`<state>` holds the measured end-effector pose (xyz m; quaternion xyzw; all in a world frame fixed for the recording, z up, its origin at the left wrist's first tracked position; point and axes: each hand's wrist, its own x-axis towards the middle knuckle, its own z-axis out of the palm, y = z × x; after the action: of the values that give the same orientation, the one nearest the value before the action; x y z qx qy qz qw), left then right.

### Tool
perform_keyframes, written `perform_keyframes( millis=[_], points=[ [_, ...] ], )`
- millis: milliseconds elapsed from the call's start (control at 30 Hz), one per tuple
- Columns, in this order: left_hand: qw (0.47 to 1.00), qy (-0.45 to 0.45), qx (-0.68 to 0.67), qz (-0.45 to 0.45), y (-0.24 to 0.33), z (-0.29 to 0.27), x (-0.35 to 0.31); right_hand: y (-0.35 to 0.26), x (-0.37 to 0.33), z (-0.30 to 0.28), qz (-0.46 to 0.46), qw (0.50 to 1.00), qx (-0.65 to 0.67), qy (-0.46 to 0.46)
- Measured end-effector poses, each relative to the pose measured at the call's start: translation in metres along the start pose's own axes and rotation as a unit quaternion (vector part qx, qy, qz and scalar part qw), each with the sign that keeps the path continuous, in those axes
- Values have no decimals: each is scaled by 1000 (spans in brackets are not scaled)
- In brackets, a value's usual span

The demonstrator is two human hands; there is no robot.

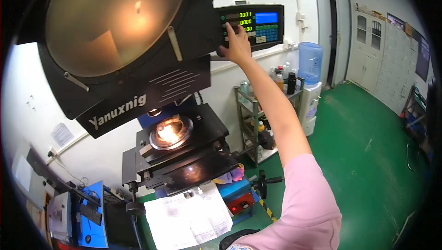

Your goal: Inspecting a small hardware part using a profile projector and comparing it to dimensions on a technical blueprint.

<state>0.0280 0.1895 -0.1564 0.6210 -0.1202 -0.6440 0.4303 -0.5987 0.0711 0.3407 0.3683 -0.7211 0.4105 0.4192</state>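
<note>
Pink fabric covers the upper right arm, and the bare forearm stretches up to the right hand [239, 48], which is spread wide, holding nothing that shows. That hand is at the lower left part of the black readout panel [261, 26], its fingertips at the buttons near the panel's left edge; whether they press or only hover cannot be told. The left hand is out of view, so its state cannot be told.

The panel sits just beside the right edge of a dark projector housing [195, 29], with lit yellow-green digits, a blue display in its upper right corner and keys below. A large round screen [115, 24] glows dull amber in the housing. Below, a black stage [208, 122] carries a brightly lit glass disc [171, 132], and a small metal block [146, 150] lies near the stage's front left corner. Under the stage's front edge are white papers [184, 218], with a blue box [235, 194] by their right edge and a purple and pink cloth [228, 175] at the box's top.
</note>
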Motion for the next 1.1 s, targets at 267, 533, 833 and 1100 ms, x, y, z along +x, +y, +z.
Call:
perform_keyframes(
  millis=[267,533,833,1100],
  points=[
    [992,110,-59,-9,-54,-60,24,-17,17,30,34,995,-9,96],
    [992,69,-99,-24,-38,-40,12,-14,17,39,29,990,13,137],
    [994,87,-6,-63,-4,-12,5,47,-35,-40,17,936,285,-206],
    [995,-66,75,-12,-1,4,42,97,-187,-110,204,723,403,-523]
  ],
)
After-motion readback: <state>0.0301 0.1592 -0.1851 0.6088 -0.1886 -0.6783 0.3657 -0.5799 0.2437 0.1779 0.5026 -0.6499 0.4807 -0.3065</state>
